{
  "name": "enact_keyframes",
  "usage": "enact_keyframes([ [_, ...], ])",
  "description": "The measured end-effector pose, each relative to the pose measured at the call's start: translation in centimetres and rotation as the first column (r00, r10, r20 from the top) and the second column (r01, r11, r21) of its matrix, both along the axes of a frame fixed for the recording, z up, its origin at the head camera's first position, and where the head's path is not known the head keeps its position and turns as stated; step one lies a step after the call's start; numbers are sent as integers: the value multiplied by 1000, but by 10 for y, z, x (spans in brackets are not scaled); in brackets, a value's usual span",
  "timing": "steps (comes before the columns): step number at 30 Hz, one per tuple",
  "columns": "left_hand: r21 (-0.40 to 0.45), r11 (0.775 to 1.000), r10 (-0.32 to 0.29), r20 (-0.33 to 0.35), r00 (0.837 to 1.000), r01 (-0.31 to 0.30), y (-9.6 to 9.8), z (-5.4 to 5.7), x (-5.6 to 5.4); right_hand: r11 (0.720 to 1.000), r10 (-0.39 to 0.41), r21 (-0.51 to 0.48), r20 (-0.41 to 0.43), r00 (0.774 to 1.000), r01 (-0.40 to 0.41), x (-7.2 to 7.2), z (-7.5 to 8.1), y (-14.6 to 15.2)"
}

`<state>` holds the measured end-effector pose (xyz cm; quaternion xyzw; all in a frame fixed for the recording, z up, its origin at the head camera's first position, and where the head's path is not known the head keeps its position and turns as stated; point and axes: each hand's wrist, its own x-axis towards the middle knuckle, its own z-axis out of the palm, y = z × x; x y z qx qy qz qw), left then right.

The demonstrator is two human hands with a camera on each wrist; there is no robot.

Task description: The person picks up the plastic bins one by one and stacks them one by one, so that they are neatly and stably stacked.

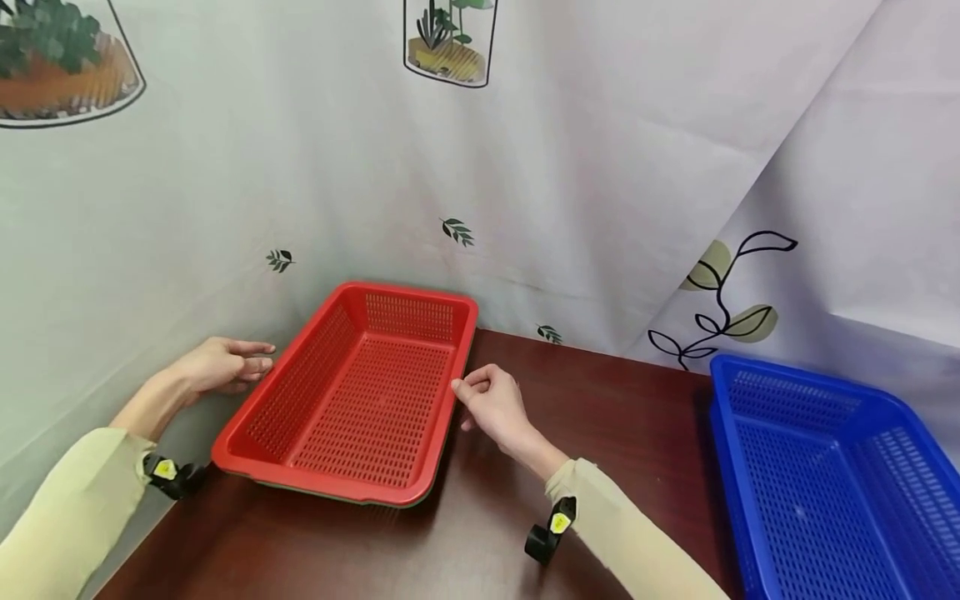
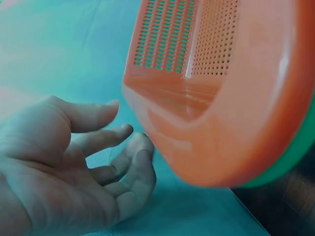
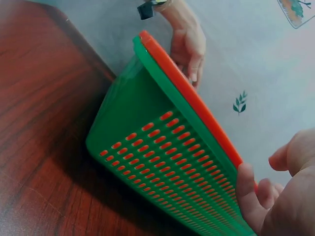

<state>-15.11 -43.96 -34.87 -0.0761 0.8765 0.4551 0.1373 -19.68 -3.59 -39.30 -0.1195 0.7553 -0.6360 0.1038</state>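
Note:
A red plastic basket (image 1: 375, 400) with slotted walls sits nested inside a green basket (image 3: 130, 108), whose slotted side shows in the right wrist view. My left hand (image 1: 225, 367) hovers just beside the left rim, thumb and fingers loosely bent and holding nothing. In the left wrist view, its fingertips (image 2: 140, 145) come close to the red corner. My right hand (image 1: 495, 408) is at the right rim, a fingertip seeming to touch it. The right wrist view has the right thumb (image 3: 279, 158) apart from the rim, with a bent finger against the outer side.
A blue plastic basket (image 1: 817, 500) stands on the right of the dark reddish-brown table (image 1: 600, 392). Behind the table hangs a pale cloth (image 1: 570, 167) printed with plants. Cloth also runs along the table's left edge, close to the nested baskets.

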Motion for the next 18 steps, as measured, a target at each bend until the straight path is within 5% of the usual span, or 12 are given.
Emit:
enact_keyframes([
  [9,155,988,-16,80,997,3,0,-2,-7,991,48,-132,164,985,-27,-6,-6,3],
  [18,279,960,-12,113,994,-20,2,-5,-10,979,139,-180,225,964,-100,-1,-7,1],
])
